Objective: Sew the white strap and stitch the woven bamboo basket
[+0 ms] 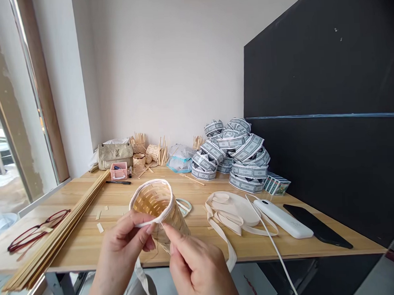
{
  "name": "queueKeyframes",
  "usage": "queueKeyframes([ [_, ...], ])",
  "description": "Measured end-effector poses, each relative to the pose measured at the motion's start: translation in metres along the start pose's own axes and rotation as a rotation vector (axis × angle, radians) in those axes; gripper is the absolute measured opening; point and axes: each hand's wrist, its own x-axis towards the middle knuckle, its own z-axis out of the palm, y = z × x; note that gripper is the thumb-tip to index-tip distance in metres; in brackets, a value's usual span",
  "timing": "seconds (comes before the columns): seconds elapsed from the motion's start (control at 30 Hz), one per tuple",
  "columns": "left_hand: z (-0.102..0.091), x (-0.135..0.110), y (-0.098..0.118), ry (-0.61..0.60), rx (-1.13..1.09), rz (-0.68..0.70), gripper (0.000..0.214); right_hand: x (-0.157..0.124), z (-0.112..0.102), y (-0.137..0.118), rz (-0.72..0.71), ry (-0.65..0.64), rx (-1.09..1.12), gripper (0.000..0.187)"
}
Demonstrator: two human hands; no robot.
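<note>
A small woven bamboo basket (158, 206) with a white fabric band round its rim is held up over the table's front edge, its mouth facing me. My left hand (123, 250) pinches the near rim with thumb and fingers. My right hand (198, 270) is closed just below the rim, its fingertips pinched at the band; what it pinches is too small to make out. A thin thread hangs near the basket's bottom. A white strap trails down below my hands.
The wooden table (89, 241) carries long bamboo strips (56, 236) and red glasses (36, 230) on the left, a coil of white webbing (233, 209), a white power bank (283, 218), a black phone (317, 231), a pile of patterned ribbon rolls (237, 156), a beige bag (114, 154).
</note>
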Motion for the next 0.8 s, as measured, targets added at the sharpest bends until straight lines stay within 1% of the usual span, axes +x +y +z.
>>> queueKeyframes([
  [0.07,0.000,-0.001,0.001,0.013,0.149,0.132,0.009,0.000,-0.001,-0.001,0.032,-0.017,0.001,0.041],
  [0.23,0.000,-0.004,-0.001,0.037,0.549,0.551,0.016,-0.013,0.002,0.002,0.162,-0.026,0.081,0.036],
  [0.3,0.001,-0.007,-0.003,0.037,0.652,0.651,0.016,-0.022,0.005,0.004,0.216,0.002,0.127,0.031],
  [0.4,0.003,-0.012,-0.004,0.002,0.719,0.712,0.014,-0.033,0.010,0.007,0.235,0.067,0.154,0.025],
  [0.5,0.004,-0.018,-0.006,-0.058,0.730,0.734,0.016,-0.037,0.015,0.007,0.260,0.114,0.159,0.020],
  [0.57,0.004,-0.021,-0.008,-0.074,0.734,0.727,0.016,-0.036,0.018,0.006,0.304,0.123,0.167,0.018],
  [0.67,0.001,-0.023,-0.012,-0.075,0.773,0.720,0.017,-0.035,0.021,0.004,0.363,0.118,0.217,0.019],
  [0.8,-0.003,-0.024,-0.015,-0.071,0.842,0.797,0.021,-0.036,0.021,0.003,0.368,0.101,0.322,0.019],
])
